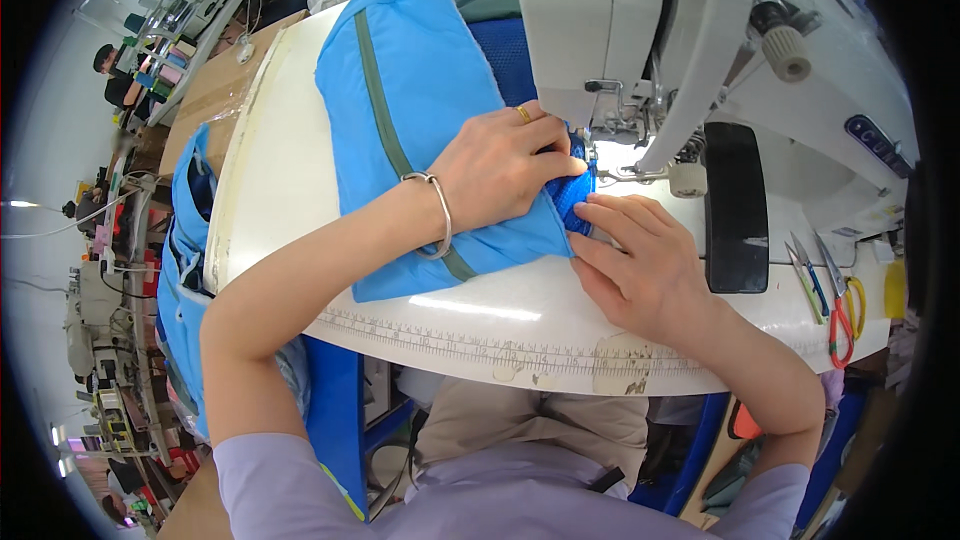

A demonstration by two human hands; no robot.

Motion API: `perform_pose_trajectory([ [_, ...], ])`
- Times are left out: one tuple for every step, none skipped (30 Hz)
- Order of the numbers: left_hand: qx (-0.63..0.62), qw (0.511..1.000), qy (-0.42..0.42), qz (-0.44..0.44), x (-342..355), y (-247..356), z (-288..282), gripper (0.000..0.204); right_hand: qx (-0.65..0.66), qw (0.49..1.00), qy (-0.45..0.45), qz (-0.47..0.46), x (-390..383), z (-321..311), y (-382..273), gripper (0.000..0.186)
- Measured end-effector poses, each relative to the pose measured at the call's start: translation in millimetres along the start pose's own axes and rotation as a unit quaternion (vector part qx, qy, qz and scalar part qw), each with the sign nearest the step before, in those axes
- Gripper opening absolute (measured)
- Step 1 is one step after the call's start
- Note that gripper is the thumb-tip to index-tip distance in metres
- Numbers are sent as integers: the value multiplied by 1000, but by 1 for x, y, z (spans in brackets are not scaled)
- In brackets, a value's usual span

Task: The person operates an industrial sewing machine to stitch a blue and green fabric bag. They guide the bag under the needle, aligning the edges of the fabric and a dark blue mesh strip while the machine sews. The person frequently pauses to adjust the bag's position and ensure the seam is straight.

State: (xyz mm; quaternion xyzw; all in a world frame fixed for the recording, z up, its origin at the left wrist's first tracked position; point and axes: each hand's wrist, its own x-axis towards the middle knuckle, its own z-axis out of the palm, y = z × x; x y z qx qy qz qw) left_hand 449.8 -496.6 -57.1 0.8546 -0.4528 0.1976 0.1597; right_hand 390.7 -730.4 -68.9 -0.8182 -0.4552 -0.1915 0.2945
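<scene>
A light-blue fabric piece (420, 60) with a dark green stripe lies across the white sewing table (290, 130). Its right edge, with darker blue mesh (572, 202), reaches the lit needle area of the sewing machine (600, 20). My left hand (505, 162) presses on the fabric, thumb and fingers closed on the blue edge beside the presser foot. A ring and a silver bangle are on that hand and wrist. My right hand (640, 258) lies with fingers stretched out, its tips at the fabric's near right corner, just below the needle area.
Red-handled scissors (840, 315), yellow-handled scissors (856, 300) and thin snips (812, 280) lie at the table's right. A black pad (737, 208) sits beside the machine. More blue fabric (185, 270) hangs at the left. A printed ruler (480, 345) follows the front edge.
</scene>
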Motion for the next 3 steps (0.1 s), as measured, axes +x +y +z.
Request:
perform_pose_trajectory([
  [-1, 1000, 3, 3, -1, -2, 1, 36, 2, 1000, 1, 2, 0, 0, 0, 22],
  [-11, 1000, 12, -1, -2, -3, 3, 36, 5, 1000, 3, 3, 0, 0, 1, 22],
  [-21, 1000, 22, -6, -4, -5, 5, 35, 3, 1000, 2, 4, -1, -1, 1, 22],
])
